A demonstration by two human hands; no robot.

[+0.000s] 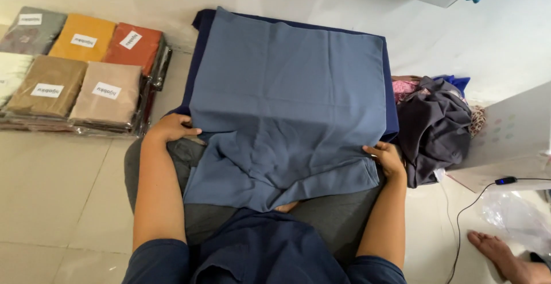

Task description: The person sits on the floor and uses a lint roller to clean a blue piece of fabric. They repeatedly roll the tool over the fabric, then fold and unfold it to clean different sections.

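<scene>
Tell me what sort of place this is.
Probably a home packing spot for a cloth seller: packs of folded cloth stacked on the tiled floor, a blue cloth being folded, a pile of clothes.

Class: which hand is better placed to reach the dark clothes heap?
Probably the right hand: it holds the blue cloth edge beside the dark clothes heap; the left hand is across it.

Both my arms out, hands spread wide apart

My left hand (pixel 171 128) lies palm down, fingers (pixel 189 130) curled inward, forearm bare and nearly straight from the short dark sleeve. My right hand (pixel 386 157) sits lower and farther out, knuckles up, fingers (pixel 372 151) bent and pinched together, wrist slightly cocked, elbow tucked close to my side.
</scene>
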